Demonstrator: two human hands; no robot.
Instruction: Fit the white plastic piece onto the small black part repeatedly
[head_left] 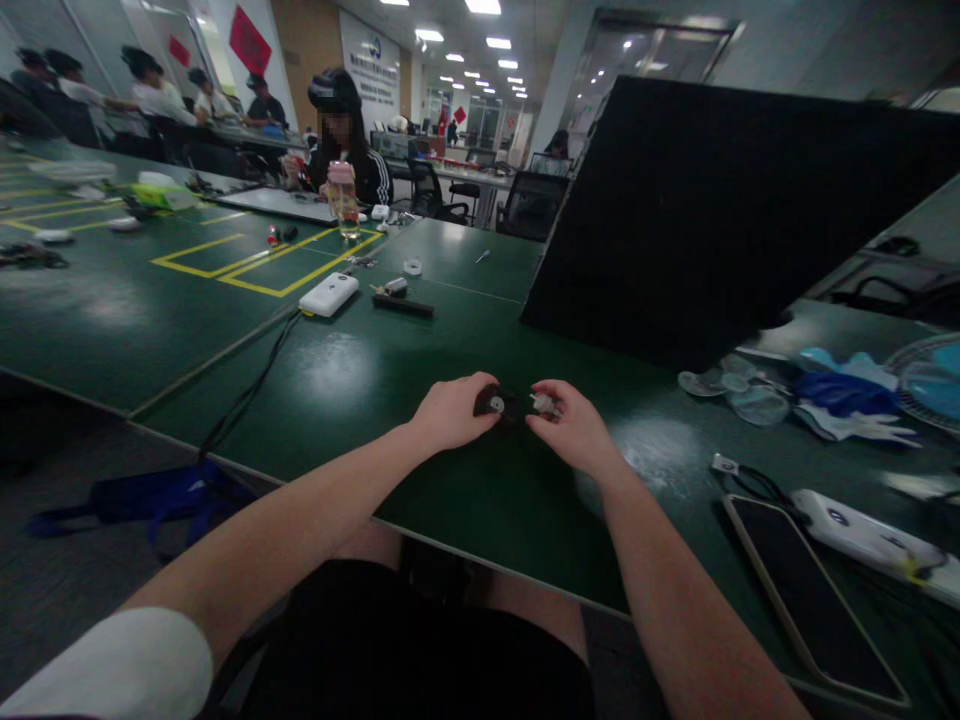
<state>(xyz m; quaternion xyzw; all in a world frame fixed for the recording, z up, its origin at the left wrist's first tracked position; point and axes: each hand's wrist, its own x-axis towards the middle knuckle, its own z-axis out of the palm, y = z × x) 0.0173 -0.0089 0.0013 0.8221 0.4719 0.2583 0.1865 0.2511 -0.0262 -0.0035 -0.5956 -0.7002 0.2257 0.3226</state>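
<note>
My left hand (455,410) is closed round a small dark part with a pale round centre (496,404), just above the green table (450,480). Opposite it, my right hand (576,428) pinches a small whitish part (544,404) between thumb and fingers. A short gap lies between the two parts. Both are too small and dim for me to tell their exact kind.
A large black panel (705,220) stands tilted beyond my right hand. At right lie a phone (814,595), a white power bank (870,530) and gloves (847,395). Ahead are another white power bank (330,295), a black bar (403,306) and a bottle (344,205) near a seated person.
</note>
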